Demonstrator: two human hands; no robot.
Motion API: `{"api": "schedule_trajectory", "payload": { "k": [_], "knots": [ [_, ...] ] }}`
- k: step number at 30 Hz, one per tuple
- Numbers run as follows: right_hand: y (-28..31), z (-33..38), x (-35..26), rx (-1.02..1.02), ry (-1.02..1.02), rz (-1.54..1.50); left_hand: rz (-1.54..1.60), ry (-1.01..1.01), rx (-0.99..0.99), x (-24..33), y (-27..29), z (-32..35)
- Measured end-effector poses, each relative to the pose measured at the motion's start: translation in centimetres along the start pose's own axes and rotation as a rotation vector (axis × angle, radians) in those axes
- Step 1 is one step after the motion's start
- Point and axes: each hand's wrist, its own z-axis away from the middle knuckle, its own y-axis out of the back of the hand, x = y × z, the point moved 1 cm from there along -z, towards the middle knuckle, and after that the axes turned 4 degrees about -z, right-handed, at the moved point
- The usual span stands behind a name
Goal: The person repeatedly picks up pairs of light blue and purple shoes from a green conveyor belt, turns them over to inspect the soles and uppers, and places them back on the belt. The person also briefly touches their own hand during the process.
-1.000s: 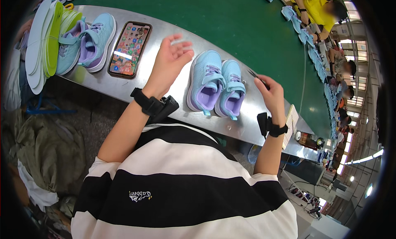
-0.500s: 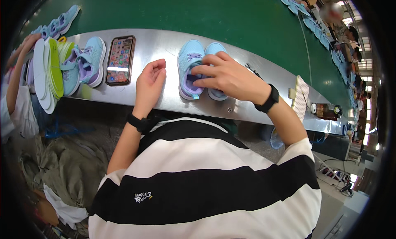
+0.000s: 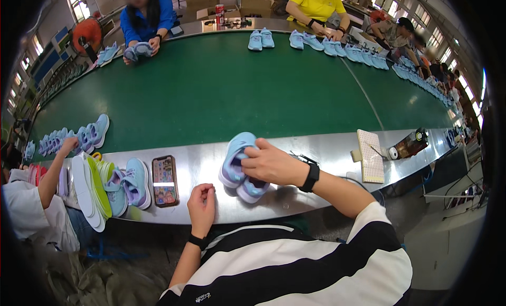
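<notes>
Fingers (image 3: 253,157) of the right hand (image 3: 271,163) are clamped over a pair of light-blue and lilac sneakers (image 3: 240,166), pinning the two shoes together on the steel bench (image 3: 316,147) directly in front of the person. Nearer in, the left hand (image 3: 202,201) rests at the bench's front edge with its fingers curled loosely together on nothing; a black band circles its wrist, and a black watch (image 3: 312,177) sits on the right wrist.

Left of the left hand lies a smartphone (image 3: 164,180), screen up, and just beside it another blue sneaker (image 3: 132,183) — then a stack of white and lime-green insoles (image 3: 92,190) standing on edge. A co-worker's arm (image 3: 50,177) reaches over these toward a row of sneakers (image 3: 79,140) at the belt's edge. To the right on the bench lie a pale ruled pad (image 3: 370,155) and a small dark device (image 3: 410,143).

Beyond the steel strip runs the wide green belt (image 3: 226,89). At its far side more blue sneakers (image 3: 337,45) stand in pairs — people in blue and yellow shirts work there.
</notes>
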Motion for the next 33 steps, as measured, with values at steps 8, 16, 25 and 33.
{"api": "schedule_trajectory", "payload": {
  "k": [8, 16, 25, 33],
  "knots": [
    [-0.2, -2.0, 5.3, 0.440, -0.743, -0.450, -0.039, 0.019, -0.032, 0.2, 0.0, 0.1],
    [5.8, -12.2, 30.3, 0.626, -1.277, 0.202, -0.013, 0.041, -0.024, 0.6, 0.2, -0.1],
    [6.1, -3.2, 15.1, 0.430, -0.730, -0.252, -0.079, 0.013, -0.051, 0.7, 0.3, -0.3],
    [-2.8, 13.6, 2.1, -0.072, -0.976, -0.285, -0.100, 0.079, -0.094, 1.3, 0.2, -0.7]
  ]
}}
